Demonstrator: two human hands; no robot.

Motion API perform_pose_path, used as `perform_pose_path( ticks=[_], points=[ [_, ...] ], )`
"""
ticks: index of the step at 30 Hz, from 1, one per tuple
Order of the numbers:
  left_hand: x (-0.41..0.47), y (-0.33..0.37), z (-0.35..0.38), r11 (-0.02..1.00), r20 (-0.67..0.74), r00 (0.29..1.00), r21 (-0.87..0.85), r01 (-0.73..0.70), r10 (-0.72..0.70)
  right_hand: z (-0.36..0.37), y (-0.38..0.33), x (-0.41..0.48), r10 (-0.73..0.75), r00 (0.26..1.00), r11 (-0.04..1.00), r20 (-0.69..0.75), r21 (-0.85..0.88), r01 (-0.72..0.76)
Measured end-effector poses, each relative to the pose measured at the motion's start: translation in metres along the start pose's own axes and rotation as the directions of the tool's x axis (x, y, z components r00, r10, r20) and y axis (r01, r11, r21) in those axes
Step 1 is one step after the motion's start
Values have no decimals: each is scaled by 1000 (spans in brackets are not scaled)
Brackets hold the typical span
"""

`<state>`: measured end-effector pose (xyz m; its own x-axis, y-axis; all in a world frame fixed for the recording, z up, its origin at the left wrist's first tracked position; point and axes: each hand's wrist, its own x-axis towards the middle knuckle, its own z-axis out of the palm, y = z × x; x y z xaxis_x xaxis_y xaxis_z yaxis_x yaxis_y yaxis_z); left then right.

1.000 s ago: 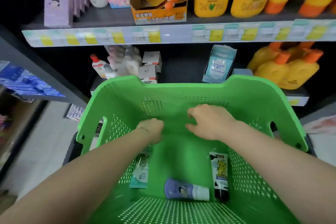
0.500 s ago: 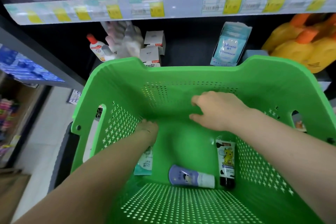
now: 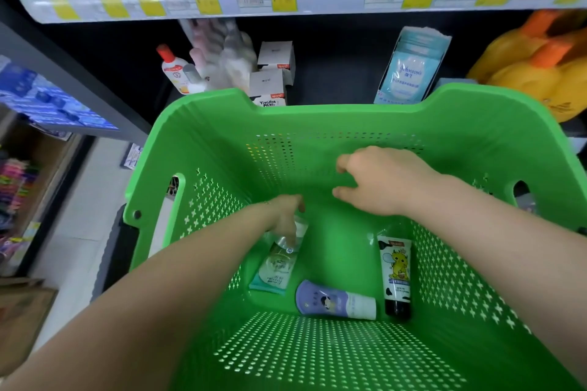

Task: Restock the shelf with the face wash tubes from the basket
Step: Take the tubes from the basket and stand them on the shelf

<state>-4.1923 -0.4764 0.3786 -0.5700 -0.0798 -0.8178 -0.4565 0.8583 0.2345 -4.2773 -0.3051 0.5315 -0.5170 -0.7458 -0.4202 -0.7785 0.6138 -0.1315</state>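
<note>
Three face wash tubes lie in the bottom of the green basket (image 3: 317, 117): a teal tube (image 3: 273, 267) by its left wall, a purple tube (image 3: 330, 301) at its near end, and a dragon-printed tube (image 3: 395, 273) along its right wall. The left hand (image 3: 284, 216) is down on the teal tube's top, but blur hides any pinch. The right hand (image 3: 386, 182) hovers inside the basket's far end, fingers loosely curled, holding nothing.

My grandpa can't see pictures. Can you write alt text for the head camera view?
A person's left hand reaches to a teal tube in a green basket; the right hand hovers open. A purple tube and a dragon-print tube lie nearby.
</note>
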Motion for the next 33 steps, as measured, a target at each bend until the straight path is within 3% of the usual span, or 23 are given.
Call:
perform_pose_path(
  ticks=[3,6,13,23,30,33],
  points=[
    [-9,13,-15,985,32,998,166,-54,50,-1,0,0,-1,1000,1000,-3,11,1],
    [-22,22,-27,975,18,996,206,-85,83,1,2,0,5,1000,1000,-1,23,-5],
    [-58,26,-62,983,-144,979,-94,-156,142,14,-5,-1,-46,993,998,112,45,41],
    [-129,14,-99,872,-306,933,-386,-302,188,7,-3,-9,-62,967,974,249,228,4],
    [-162,2,-113,806,-379,904,-463,-369,196,-33,4,-20,-107,989,964,104,253,78],
    [-175,-1,-116,823,-390,899,-431,-370,200,-55,4,-26,-112,991,968,78,232,91]
  ],
)
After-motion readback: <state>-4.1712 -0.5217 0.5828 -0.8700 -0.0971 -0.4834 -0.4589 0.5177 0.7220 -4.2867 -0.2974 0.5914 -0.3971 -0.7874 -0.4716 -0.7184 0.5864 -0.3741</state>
